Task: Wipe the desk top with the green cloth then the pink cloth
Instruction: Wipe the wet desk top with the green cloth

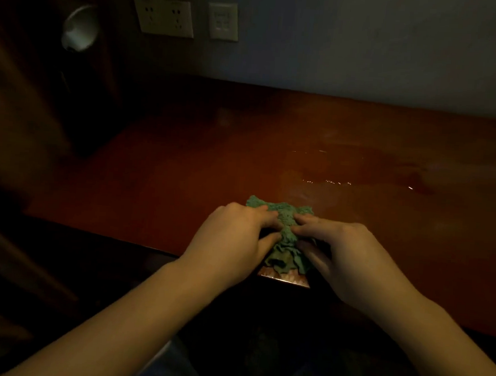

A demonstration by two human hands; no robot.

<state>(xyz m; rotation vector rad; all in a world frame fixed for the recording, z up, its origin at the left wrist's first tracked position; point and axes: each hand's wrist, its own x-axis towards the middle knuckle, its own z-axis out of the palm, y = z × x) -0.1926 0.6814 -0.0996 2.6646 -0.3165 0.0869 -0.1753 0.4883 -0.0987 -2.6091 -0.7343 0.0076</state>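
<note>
The green cloth (286, 220) lies crumpled at the near edge of the surface (183, 168), straight ahead of the person. It is gathered into a narrow ridge whose long axis runs from near to far, and its near end reaches the lip of the surface.

The left hand (231, 239) sits on the cloth's left side and the right hand (345, 253) on its right. Both hands have fingers curled in towards the middle, pinching the bunched fabric between fingertips and thumb, and their fingertips almost meet over the ridge. Neither hand is nearer than the other, since the cloth lies between them.

A shiny wet patch (374, 173) spreads across the surface to the far right of the cloth, on the right hand's side. Any wiping stroke would likely have to push away and rightward to reach it. The pink cloth is not in view, so the green-cloth stage seems to be the one in hand.
</note>
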